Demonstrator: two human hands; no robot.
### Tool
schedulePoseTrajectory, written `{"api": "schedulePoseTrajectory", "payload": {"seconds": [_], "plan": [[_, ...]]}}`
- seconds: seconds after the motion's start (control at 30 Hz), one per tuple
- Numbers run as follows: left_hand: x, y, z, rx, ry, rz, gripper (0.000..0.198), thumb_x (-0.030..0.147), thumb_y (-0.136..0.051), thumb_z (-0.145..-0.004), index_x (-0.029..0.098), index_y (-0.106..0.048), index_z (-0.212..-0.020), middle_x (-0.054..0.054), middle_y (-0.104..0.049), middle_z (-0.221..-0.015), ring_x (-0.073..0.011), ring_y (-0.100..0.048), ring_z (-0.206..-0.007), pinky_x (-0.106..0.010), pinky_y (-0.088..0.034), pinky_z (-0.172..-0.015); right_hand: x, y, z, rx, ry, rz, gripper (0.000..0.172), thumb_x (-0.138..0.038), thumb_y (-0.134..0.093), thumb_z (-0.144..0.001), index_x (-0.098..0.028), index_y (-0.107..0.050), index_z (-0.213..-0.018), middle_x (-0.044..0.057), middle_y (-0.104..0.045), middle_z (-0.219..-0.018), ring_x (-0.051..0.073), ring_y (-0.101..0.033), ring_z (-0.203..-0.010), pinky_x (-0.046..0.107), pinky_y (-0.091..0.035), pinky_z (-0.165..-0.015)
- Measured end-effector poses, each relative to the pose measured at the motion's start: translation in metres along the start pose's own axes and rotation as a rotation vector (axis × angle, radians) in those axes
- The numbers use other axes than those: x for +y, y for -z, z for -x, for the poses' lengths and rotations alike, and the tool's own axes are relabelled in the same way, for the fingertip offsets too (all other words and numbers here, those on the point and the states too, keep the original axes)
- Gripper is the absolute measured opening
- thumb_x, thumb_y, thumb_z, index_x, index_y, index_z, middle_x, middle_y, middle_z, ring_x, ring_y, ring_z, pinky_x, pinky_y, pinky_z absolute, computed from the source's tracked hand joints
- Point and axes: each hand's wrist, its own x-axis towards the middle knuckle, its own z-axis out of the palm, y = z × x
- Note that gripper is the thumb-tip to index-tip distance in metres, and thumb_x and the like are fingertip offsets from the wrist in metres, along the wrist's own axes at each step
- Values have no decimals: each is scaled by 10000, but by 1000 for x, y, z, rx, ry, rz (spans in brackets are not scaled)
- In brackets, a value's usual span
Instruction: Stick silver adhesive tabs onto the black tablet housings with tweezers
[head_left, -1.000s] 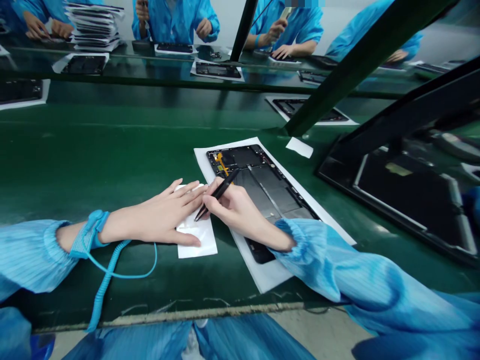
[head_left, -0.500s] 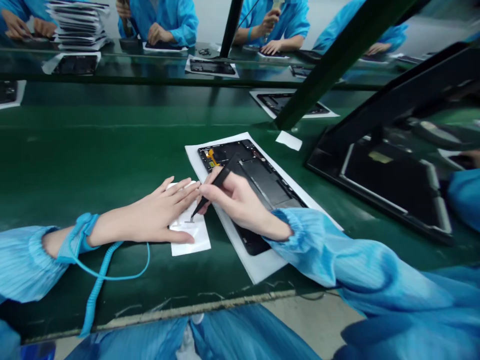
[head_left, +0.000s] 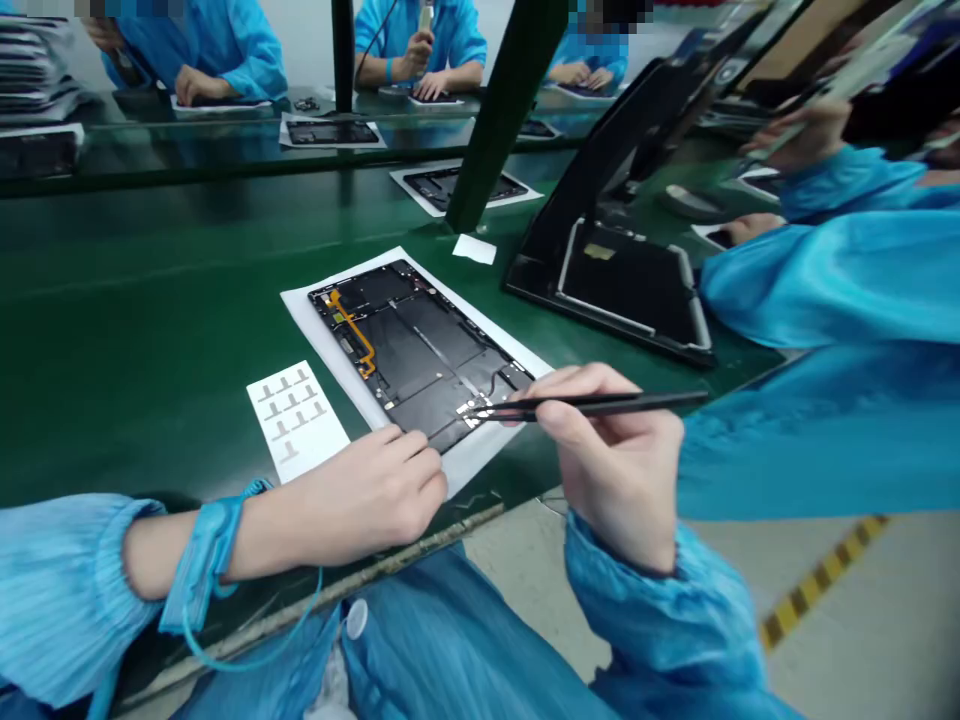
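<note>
An opened tablet with a black interior and an orange flex cable lies on a white paper sheet. My right hand grips black tweezers, whose tips reach the small connector parts at the tablet's near right corner. Whether the tips pinch a tiny piece is too small to tell. My left hand is closed at the tablet's near edge, its fingers curled against it and the fingertips hidden. Beside it lies a white card bearing several small grey T-shaped pieces. A blue strap circles my left wrist.
To the right stands a black frame stand, with a co-worker's blue sleeve beyond it. A green post rises behind a second tablet. A small white paper lies near the post. Co-workers sit across the bench.
My right hand has carried the tweezers from the white card to the tablet's near right corner. My left hand has left the card and curled at the tablet's edge. The view has swung right.
</note>
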Motion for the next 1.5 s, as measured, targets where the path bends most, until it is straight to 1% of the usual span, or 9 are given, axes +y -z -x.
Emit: {"api": "schedulePoseTrajectory", "payload": {"seconds": [0.13, 0.3, 0.4, 0.53, 0.77, 0.9, 1.03, 1.13, 1.5], "plan": [[-3, -2, 2, 71, -37, 1, 290, 38, -400, -931, 121, -566, -709, -48, -502, -681, -175, -452, -624, -313, -366, -549, 8, -6, 23, 145, -63, -29, 90, -303, -722, -856, -243, -683, -802, -4, -656, -718, 177, -634, -628, 319, -504, -587], [9, 19, 21, 27, 15, 128, 284, 66, -387, -960, 102, -611, -789, -73, -567, -717, -180, -508, -638, -314, -419, -564, 4, -34, 48, 223, -157, -84, 113, -300, -721, -854, -248, -667, -770, -14, -645, -659, 159, -626, -541, 287, -488, -491], [12, 30, 37, -13, 42, 221, 245, 77, -396, -967, 73, -637, -926, -126, -650, -886, -211, -603, -814, -334, -508, -702, -2, -49, 57, 243, -197, -26, 134, -297, -722, -843, -248, -650, -742, -7, -642, -652, 172, -633, -556, 284, -474, -461], [4, 35, 55, 36, 125, 227, 195, 113, -492, -949, 41, -624, -1074, -144, -677, -1040, -254, -597, -1022, -371, -516, -871, -6, -58, 59, 238, -209, 95, 148, -244, -703, -837, -243, -618, -716, -9, -636, -657, 173, -617, -573, 299, -486, -511], [-4, 23, 54, 17, 95, 264, 248, 138, -424, -974, 45, -623, -1089, -151, -679, -1055, -254, -606, -1023, -382, -513, -868, -1, -62, 64, 220, -176, 148, 132, -247, -683, -861, -240, -612, -750, -3, -640, -687, 165, -613, -589, 302, -498, -537], [-4, 22, 51, 17, 73, 232, 259, 126, -405, -978, 38, -623, -1086, -141, -683, -1036, -261, -602, -992, -397, -485, -847, -1, -61, 66, 222, -212, 128, 135, -272, -685, -865, -247, -604, -760, 5, -641, -688, 181, -618, -562, 333, -515, -507], [-2, 21, 52, 6, 84, 227, 260, 127, -403, -983, 40, -621, -1096, -130, -680, -1045, -263, -579, -1002, -404, -459, -853, -6, -61, 70, 265, -185, 59, 151, -261, -679, -869, -259, -589, -748, 2, -648, -691, 191, -626, -594, 344, -514, -533], [0, 21, 53, -3, 70, 242, 259, 114, -414, -979, 36, -612, -1127, -134, -671, -1072, -256, -561, -1019, -397, -438, -874, -9, -61, 74, 252, -206, 24, 164, -241, -681, -867, -258, -578, -739, -1, -633, -668, 195, -632, -595, 351, -510, -536], [1, 19, 52, -38, 75, 283, 243, 84, -443, -960, 7, -578, -1146, -134, -646, -1085, -274, -527, -1039, -414, -411, -886, -2, -63, 79, 255, -98, 95, 179, -106, -642, -838, -224, -547, -743, -17, -659, -688, 130, -614, -547, 250, -477, -480]]}}
